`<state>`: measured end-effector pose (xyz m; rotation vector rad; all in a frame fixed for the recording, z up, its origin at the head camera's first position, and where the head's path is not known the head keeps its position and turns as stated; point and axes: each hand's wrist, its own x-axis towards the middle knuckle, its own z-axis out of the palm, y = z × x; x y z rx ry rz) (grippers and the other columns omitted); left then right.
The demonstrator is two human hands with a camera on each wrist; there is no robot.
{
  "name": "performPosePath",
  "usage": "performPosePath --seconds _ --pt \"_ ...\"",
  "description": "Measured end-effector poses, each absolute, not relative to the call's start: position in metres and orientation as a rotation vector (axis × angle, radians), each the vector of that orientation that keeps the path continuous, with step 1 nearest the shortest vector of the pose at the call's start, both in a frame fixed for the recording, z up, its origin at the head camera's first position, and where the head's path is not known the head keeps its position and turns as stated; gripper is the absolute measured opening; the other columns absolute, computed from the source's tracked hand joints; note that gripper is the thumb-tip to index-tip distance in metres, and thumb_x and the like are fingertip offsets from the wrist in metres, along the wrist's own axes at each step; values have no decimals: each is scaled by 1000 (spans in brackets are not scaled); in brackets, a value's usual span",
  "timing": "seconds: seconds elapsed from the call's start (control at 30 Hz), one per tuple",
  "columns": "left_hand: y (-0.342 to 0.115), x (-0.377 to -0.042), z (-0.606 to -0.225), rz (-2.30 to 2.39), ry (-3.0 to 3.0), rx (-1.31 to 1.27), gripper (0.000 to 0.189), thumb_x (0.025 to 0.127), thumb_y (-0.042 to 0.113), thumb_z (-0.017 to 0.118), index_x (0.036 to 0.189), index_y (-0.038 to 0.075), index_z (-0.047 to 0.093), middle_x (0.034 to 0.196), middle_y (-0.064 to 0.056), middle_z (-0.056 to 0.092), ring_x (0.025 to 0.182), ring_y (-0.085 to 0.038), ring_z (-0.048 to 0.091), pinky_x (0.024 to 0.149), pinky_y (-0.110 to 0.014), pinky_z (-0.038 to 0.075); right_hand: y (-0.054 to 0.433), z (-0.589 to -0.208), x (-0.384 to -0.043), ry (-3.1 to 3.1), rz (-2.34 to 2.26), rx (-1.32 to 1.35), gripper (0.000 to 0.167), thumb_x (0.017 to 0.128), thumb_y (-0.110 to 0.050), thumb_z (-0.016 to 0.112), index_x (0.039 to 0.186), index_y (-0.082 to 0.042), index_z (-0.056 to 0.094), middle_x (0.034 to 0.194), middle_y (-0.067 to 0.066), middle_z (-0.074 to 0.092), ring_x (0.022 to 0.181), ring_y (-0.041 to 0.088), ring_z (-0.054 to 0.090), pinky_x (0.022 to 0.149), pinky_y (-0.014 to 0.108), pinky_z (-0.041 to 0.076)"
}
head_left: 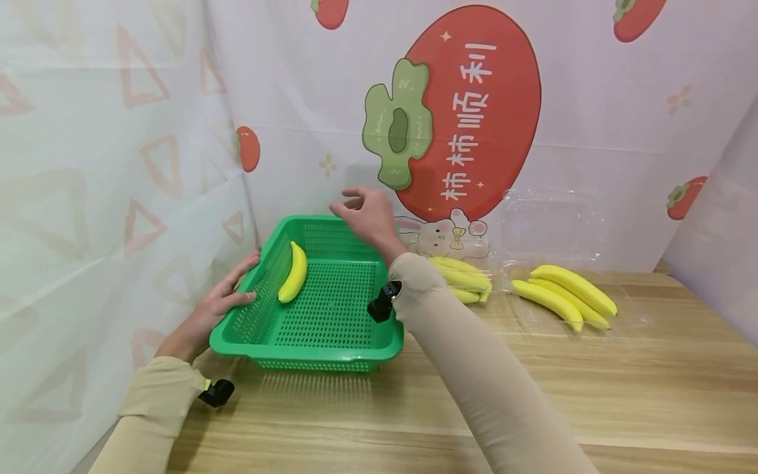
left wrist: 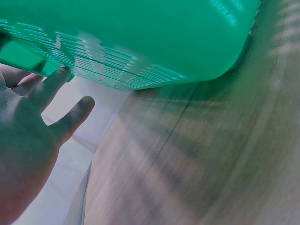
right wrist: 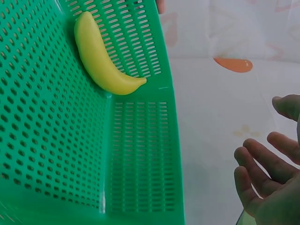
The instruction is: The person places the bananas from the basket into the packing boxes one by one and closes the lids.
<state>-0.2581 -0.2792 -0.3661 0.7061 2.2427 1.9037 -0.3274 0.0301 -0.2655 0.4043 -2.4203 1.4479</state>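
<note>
A green perforated plastic basket (head_left: 322, 353) sits on the wooden table, with one yellow banana (head_left: 294, 273) inside against its left wall. My left hand (head_left: 212, 315) rests at the basket's left rim, fingers extended along the outside and thumb lying at the edge. In the left wrist view, its spread fingers (left wrist: 75, 117) show below the rim, one fingertip touching it. My right hand (head_left: 372, 220) hovers above the back right corner of the basket, fingers loosely bent, holding nothing. In the right wrist view it appears apart from the basket's rim (right wrist: 171, 122).
Right of the basket, a clear plastic box with several bananas (head_left: 468, 276) stands partly behind my right forearm. Beside it, an open clear clamshell box (head_left: 551, 227) holds 3 bananas (head_left: 562, 296). Printed cloth walls (head_left: 308, 85) border the table (head_left: 663, 388) behind and at the sides.
</note>
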Motion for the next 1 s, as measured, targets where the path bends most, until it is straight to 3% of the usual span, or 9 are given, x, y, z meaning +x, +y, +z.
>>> performPosePath --seconds 0.33,0.47,0.67,0.77,0.9,0.93,1.0 --pt "-277 -260 -367 1892 2257 718 73 111 10 50 173 17 14 182 4 -3 137 15 41 93 -16 56 13 -280 -330 -2444 1483 360 43 101 -35 73 140 -15 70 126 11 77 117 26 72 97 43 60" --pt "-278 -261 -369 1925 2224 709 73 110 8 50 173 16 13 182 6 -2 134 10 48 91 -19 59 5 -284 -332 -2438 1518 353 43 102 -35 72 140 -15 70 126 12 77 117 27 72 98 44 60" --pt "-280 -260 -370 1943 2216 718 73 109 6 50 173 16 14 182 1 -5 133 11 49 89 -18 59 -8 -289 -333 -2420 1548 348 43 101 -34 73 139 -14 71 126 12 77 116 28 72 95 45 60" --pt "-280 -260 -370 1914 2259 726 73 110 7 50 173 16 15 182 1 -3 145 6 39 94 -14 54 -14 -292 -333 -2440 1546 328 43 102 -35 73 140 -15 70 127 11 77 115 27 72 94 44 61" --pt "-279 -260 -369 1852 2335 731 72 110 10 51 172 16 16 182 5 0 162 -7 13 100 -8 45 -23 -291 -332 -2446 1549 317 43 102 -34 73 141 -15 69 127 11 77 116 28 71 95 44 60" --pt "-278 -260 -369 1848 2339 731 71 110 11 51 172 16 16 182 5 0 162 -7 11 100 -8 44 -26 -290 -331 -2445 1549 319 43 102 -34 73 141 -15 69 127 11 77 117 28 71 95 44 60" --pt "-278 -260 -369 1870 2307 725 71 111 10 50 173 16 15 182 7 0 158 -5 23 97 -11 50 -32 -289 -331 -2449 1532 321 43 102 -34 72 141 -15 69 127 10 77 117 27 71 95 42 60"
